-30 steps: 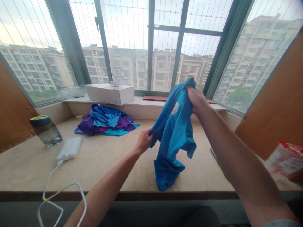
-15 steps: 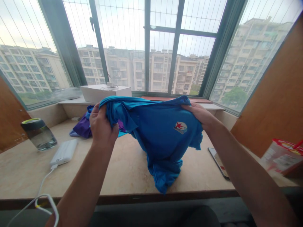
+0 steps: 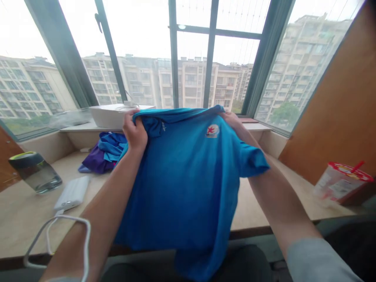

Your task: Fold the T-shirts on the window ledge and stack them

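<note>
A blue T-shirt [image 3: 185, 180] hangs spread between my hands, its lower part dropping past the front edge of the counter. A round badge with a red star [image 3: 212, 131] shows on the upper right of its front. My left hand [image 3: 134, 131] grips the shirt near its upper left corner, thumb in front of the cloth. At the upper right, my right hand [image 3: 230, 118] is closed on the shoulder area, its fingers partly behind the fabric. One short sleeve [image 3: 254, 158] flops over my right forearm.
Purple and blue folded clothes [image 3: 101, 154] lie on the counter [image 3: 17, 219] at left. Near them are a water bottle [image 3: 35, 172] and a white power bank [image 3: 72, 193] with a cable [image 3: 88, 243]. A plastic cup with a straw [image 3: 342, 182] stands right. A white box [image 3: 107, 116] sits on the sill.
The shirt, bunched and crumpled before, now falls open to its full length in front of the counter edge. Both hands still hold its top. The view has shifted slightly.
</note>
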`<move>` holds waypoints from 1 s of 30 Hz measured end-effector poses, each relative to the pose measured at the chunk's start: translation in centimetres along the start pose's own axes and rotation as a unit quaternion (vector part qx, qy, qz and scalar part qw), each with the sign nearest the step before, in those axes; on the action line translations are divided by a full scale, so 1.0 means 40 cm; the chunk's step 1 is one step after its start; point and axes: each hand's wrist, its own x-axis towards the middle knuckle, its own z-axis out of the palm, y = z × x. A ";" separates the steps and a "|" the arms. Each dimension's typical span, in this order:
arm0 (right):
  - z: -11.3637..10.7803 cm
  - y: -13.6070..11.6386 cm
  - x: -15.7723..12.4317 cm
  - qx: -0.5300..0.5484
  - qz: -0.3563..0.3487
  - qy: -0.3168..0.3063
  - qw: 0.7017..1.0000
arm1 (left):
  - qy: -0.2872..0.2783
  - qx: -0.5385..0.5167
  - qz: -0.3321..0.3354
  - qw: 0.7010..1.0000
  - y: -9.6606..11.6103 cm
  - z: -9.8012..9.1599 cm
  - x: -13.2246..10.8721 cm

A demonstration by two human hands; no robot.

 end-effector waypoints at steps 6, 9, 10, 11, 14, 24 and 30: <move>0.053 0.202 -0.053 -0.421 -0.033 -0.137 0.896 | -0.134 0.103 0.023 0.985 -0.083 0.114 -0.100; 0.106 0.270 -0.088 -0.487 -0.030 -0.165 0.857 | -0.237 0.083 0.094 0.963 -0.027 0.204 -0.177; 0.130 0.286 -0.094 -0.512 -0.035 -0.177 0.840 | -0.287 0.060 0.144 0.945 0.012 0.233 -0.213; 0.156 0.298 -0.098 -0.535 -0.044 -0.189 0.822 | -0.333 0.035 0.192 0.922 0.058 0.259 -0.253; 0.227 0.320 -0.102 -0.594 -0.089 -0.224 0.768 | -0.392 0.000 0.275 0.878 0.213 0.298 -0.373; 0.318 0.333 -0.128 -0.670 -0.225 -0.300 0.640 | -0.465 -0.072 0.411 0.781 0.369 0.249 -0.453; 0.343 0.315 -0.140 -0.665 -0.230 -0.308 0.640 | -0.483 -0.053 0.452 0.748 0.390 0.246 -0.486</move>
